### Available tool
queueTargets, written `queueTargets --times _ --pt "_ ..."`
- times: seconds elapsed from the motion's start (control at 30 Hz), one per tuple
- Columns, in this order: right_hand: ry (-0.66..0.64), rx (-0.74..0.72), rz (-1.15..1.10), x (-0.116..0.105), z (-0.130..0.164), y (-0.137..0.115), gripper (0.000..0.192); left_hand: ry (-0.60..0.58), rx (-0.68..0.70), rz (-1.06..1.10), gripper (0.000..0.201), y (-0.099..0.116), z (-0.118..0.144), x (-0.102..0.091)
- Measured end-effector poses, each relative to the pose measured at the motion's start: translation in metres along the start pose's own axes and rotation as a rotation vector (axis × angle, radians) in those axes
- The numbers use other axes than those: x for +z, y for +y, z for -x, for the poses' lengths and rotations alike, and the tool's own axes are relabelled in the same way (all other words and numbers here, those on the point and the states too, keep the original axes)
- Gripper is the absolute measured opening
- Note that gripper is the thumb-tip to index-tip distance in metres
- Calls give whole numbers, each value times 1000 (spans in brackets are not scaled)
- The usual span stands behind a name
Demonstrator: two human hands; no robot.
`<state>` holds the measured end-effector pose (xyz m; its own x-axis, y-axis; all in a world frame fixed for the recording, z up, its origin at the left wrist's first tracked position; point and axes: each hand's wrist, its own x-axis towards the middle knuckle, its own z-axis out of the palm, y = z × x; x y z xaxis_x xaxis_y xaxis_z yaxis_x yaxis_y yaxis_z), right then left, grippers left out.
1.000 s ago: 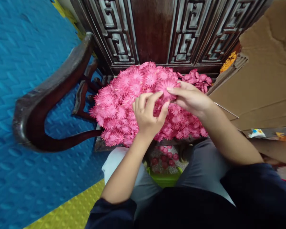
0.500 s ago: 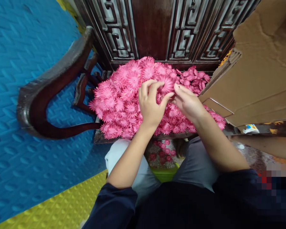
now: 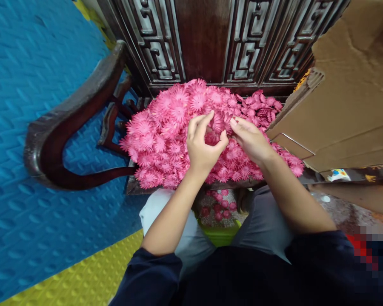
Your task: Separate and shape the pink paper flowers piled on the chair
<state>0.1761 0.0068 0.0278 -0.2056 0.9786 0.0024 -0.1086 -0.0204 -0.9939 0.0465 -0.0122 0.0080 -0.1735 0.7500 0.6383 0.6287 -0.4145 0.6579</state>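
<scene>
Blue textured matting (image 3: 35,63) covers the far left, from eight round to eleven o'clock, and a dark wooden armrest (image 3: 73,104) curves across it at nine. Between seven and eight o'clock lies a strip of yellow matting (image 3: 92,263) with a similar raised pattern. Next comes the dark wooden surface (image 3: 135,187), its near left corner showing at eight o'clock, and on it a broad heap of pink flowers (image 3: 161,140) spreads through the middle of the view. Over the heap, close to the centre of the dial, the left hand (image 3: 200,144) is bent into a loose C, with thumb and forefinger apart. Directly behind, at twelve, stands a carved wooden panel (image 3: 204,46). Between one and two o'clock a darker pink flower (image 3: 217,122) is pinched by the right hand (image 3: 250,138), which reaches in from three; the flower's left edge is just beside the left forefinger, though whether they touch cannot be told. Towards five o'clock, between the person's knees, loose flowers (image 3: 223,206) lie on the speckled floor, just beyond a bright green object (image 3: 218,236), partly hidden. At two to three o'clock leans a big cardboard sheet (image 3: 347,97); just past three are a small white packet (image 3: 338,174) and another person's bare arm (image 3: 357,199).
</scene>
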Motion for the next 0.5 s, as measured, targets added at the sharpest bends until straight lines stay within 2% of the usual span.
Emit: queueTargets --times 0.13,0.23,0.4,0.5 --pt "-94 -27 74 -6 -4 1 29 -1 -28 12 47 -2 -1 -1" --pt "-84 -43 106 -6 -6 1 31 -4 -44 23 43 -2 -1 -1" --pt "-107 -69 159 -1 -4 -1 32 102 -82 46 39 -4 -1 1" --pt "-64 -97 239 -13 -9 -4 33 166 -75 32 39 -8 -3 -1"
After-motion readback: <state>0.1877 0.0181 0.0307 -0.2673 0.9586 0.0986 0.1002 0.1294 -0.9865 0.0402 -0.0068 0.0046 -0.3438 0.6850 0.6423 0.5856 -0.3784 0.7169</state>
